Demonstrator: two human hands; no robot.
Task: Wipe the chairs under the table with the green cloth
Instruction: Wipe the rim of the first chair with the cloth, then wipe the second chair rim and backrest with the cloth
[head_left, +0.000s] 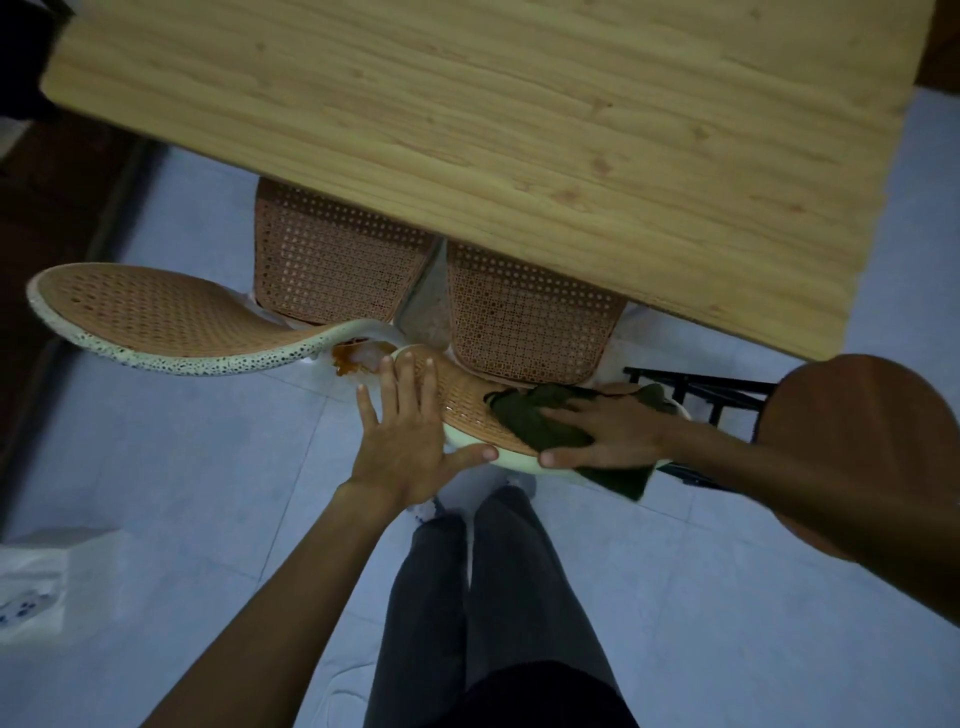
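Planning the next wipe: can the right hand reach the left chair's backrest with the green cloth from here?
Probably yes. The right hand presses the green cloth on the near chair's backrest. The left chair's backrest lies open, but the left hand sits between and may need shifting.

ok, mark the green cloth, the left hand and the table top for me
green cloth (540, 418): head view, on the bunched fold beside the right hand's fingers.
left hand (402, 452): head view, middle of its back.
table top (467, 104): head view, bare wood near the middle.
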